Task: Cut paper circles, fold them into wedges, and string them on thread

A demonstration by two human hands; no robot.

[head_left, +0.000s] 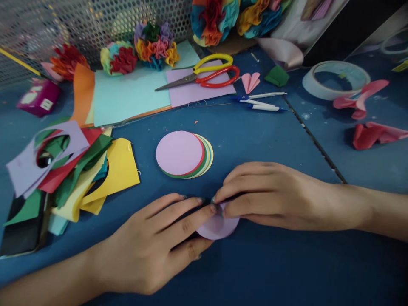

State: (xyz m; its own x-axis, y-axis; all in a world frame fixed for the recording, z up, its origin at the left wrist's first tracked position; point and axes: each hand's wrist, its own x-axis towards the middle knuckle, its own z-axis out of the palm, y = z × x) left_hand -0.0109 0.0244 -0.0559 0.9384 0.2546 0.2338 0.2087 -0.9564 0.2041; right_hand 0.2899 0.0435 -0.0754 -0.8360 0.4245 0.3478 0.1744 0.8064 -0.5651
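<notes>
Beyond the left hand (pixel 149 242), a magenta box's label (pixel 46 104) is unreadable.

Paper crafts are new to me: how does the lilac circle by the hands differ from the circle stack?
The lilac circle is one sheet; the circle stack layers several colours. The lilac circle is pinched by the left hand and right hand; the stack lies flat. Both are round paper.

Live from the person's head, the camera faces forward and down, close above the left hand (pixel 149 242), right hand (pixel 274 197) and blue worktop (pixel 255 136).
</notes>
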